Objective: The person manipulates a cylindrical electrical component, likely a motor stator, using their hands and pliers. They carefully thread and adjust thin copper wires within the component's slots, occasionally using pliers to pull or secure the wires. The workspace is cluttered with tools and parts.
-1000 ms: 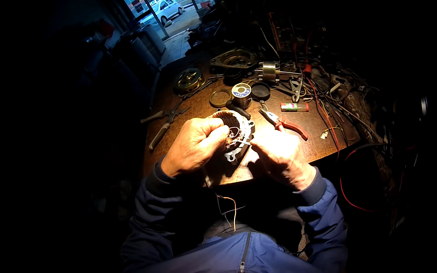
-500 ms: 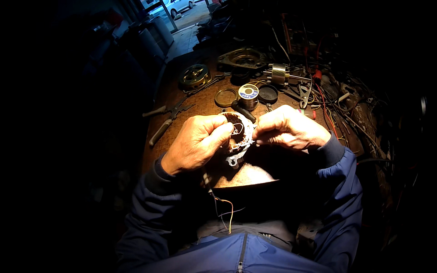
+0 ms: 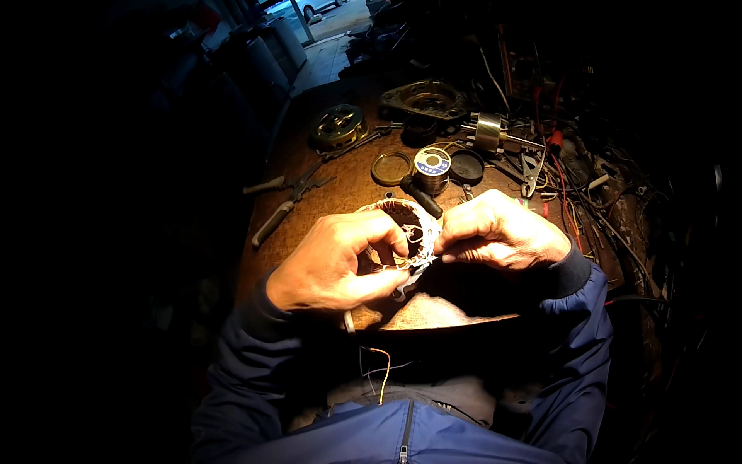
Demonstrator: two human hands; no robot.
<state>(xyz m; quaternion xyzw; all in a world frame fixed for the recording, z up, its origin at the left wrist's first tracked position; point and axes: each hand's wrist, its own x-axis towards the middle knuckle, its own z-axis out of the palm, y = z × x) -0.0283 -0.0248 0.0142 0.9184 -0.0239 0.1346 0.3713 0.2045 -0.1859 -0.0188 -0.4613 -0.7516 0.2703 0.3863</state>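
A ring-shaped motor stator [image 3: 427, 243] with copper windings and white lacing round its rim stands tilted over the front of the workbench [image 3: 340, 182]. My left hand [image 3: 328, 259] grips its left side, the thumb at the lower rim and the index finger reaching into the opening. At the right rim my right hand [image 3: 506, 232] is closed in a pinch; what lies between its fingertips is too small to make out. Thin leads, one of them an orange wire [image 3: 387, 367], hang below the bench edge. My left fingers hide part of the stator.
Behind the stator are a black cylindrical handle [image 3: 421, 196], a wire spool [image 3: 432, 172] and two round caps. Long-handled shears [image 3: 297, 188] lie at left. Farther back sit a brass-coloured motor cover [image 3: 338, 127], a metal flange [image 3: 423, 99] and a rotor [image 3: 488, 131]. Pliers [image 3: 530, 174] and tangled wires crowd the right.
My left thumb has moved from inside the ring down to its lower rim, and the left fingers have spread. My right hand stays pinched at the right rim. The view has shifted slightly.
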